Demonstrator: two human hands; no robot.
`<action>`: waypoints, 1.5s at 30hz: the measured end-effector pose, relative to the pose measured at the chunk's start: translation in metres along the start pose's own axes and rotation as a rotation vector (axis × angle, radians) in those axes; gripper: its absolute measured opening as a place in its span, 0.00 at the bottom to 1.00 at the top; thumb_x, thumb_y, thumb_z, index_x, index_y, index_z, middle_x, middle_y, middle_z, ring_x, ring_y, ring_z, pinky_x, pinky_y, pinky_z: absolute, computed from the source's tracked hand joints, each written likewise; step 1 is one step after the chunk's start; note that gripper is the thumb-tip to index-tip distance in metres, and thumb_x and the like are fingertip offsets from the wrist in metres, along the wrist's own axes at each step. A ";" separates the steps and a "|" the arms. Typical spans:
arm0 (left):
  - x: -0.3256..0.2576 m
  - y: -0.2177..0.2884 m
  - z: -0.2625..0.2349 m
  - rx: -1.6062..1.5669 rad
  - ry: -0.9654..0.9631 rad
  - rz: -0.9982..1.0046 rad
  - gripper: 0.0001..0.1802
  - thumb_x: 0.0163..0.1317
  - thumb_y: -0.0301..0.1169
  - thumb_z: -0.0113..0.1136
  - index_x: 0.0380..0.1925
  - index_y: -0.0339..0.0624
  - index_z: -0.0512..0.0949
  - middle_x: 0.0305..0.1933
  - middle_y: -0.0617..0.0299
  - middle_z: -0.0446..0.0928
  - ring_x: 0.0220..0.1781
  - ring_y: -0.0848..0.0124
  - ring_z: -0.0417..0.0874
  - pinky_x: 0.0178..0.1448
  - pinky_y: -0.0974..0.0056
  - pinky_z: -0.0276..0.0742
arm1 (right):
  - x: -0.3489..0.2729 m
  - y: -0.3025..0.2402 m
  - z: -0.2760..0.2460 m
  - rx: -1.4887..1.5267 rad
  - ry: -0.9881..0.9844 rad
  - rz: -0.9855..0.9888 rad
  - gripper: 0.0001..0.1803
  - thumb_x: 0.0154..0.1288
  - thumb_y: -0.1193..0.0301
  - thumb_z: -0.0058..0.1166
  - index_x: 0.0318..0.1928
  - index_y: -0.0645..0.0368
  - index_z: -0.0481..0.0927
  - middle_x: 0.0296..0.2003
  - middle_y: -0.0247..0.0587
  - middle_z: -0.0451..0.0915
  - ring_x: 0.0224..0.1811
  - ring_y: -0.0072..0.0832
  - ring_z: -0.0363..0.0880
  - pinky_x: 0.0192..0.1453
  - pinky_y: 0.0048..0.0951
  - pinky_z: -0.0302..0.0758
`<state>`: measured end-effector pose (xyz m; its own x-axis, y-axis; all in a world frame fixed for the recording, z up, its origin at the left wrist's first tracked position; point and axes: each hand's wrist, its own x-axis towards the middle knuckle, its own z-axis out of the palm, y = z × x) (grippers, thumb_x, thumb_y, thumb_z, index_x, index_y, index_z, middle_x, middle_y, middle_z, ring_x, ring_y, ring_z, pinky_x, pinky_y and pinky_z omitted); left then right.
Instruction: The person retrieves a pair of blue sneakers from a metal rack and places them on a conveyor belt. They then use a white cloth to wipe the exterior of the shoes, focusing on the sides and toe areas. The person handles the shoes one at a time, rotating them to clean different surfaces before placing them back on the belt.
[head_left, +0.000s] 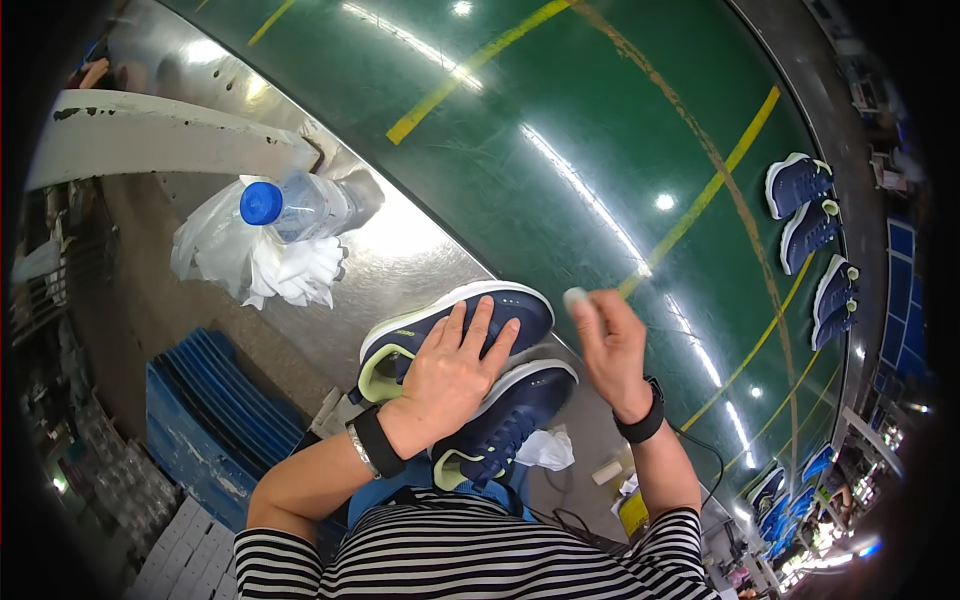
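Observation:
My left hand (452, 372) holds a navy sneaker (522, 304) at the table's near edge, its fingers spread across the upper and its thumb hidden. The sneaker has a white sole and a pale green collar lining. Just below it, nearer my body, sits a second navy sneaker (525, 400) with dark laces and the same lining. My right hand (612, 345) is raised right of the toes, touching neither sneaker. Its fingers are curled, and one fingertip shows a blurred pale covering or scrap. What it holds, if anything, I cannot make out.
A green belt surface (560, 200) with yellow lines crosses ahead, edged by a metal ledge (420, 255). On the ledge stand a blue-capped bottle (318, 207) and a white plastic bag (210, 240). Several sneakers (808, 235) line the far right. Blue stacked plastic (225, 410) is left.

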<state>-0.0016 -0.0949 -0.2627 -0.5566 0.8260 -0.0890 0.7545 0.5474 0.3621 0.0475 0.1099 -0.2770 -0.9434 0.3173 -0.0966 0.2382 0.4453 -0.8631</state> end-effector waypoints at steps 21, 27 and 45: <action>0.003 -0.001 0.003 0.015 -0.013 0.009 0.30 0.52 0.27 0.57 0.60 0.43 0.74 0.60 0.38 0.72 0.55 0.42 0.78 0.58 0.51 0.76 | 0.008 0.019 0.039 -0.143 -0.075 -0.126 0.09 0.64 0.72 0.57 0.28 0.60 0.72 0.24 0.45 0.73 0.24 0.40 0.75 0.28 0.36 0.71; 0.002 -0.001 0.004 0.031 -0.017 -0.030 0.31 0.53 0.27 0.58 0.61 0.44 0.73 0.61 0.38 0.70 0.56 0.42 0.77 0.58 0.50 0.75 | -0.028 0.014 0.003 0.175 0.044 0.323 0.09 0.68 0.71 0.55 0.32 0.63 0.76 0.20 0.35 0.70 0.25 0.17 0.66 0.29 0.26 0.67; 0.002 0.009 0.011 0.044 -0.004 -0.134 0.31 0.56 0.28 0.59 0.62 0.45 0.71 0.61 0.36 0.70 0.55 0.40 0.77 0.57 0.50 0.75 | -0.015 0.007 0.048 -0.139 0.118 0.060 0.13 0.65 0.71 0.55 0.25 0.62 0.70 0.22 0.50 0.73 0.24 0.50 0.74 0.27 0.43 0.68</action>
<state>0.0080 -0.0867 -0.2695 -0.6521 0.7455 -0.1378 0.6880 0.6583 0.3056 0.0524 0.0680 -0.3055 -0.8949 0.4391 -0.0798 0.3305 0.5316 -0.7799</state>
